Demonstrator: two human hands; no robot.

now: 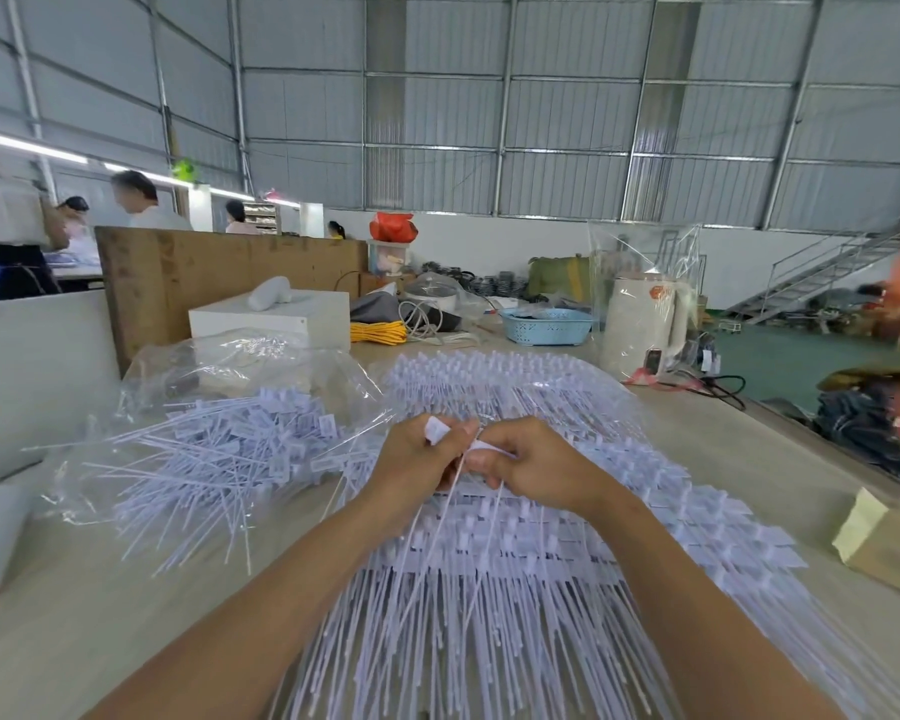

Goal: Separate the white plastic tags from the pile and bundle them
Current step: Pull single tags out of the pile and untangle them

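Pulling thin white plastic tags [481, 491] from the pile.
My left hand [421, 459] and right hand [528, 467] each pinch tags, fingers curled, above the pale worktop [100, 615].

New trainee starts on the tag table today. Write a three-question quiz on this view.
1. True or false: the left hand and right hand both pinch thin white plastic tags above the large fanned pile of white tags.
2. The loose heap of white tags on a clear plastic bag lies on which side of the hands?
A. left
B. right
C. behind the light blue perforated plastic basket
3. Fill in: beside the basket, to its left, lies a coil of ____ cord.

Key: 1 true; 2 A; 3 yellow.
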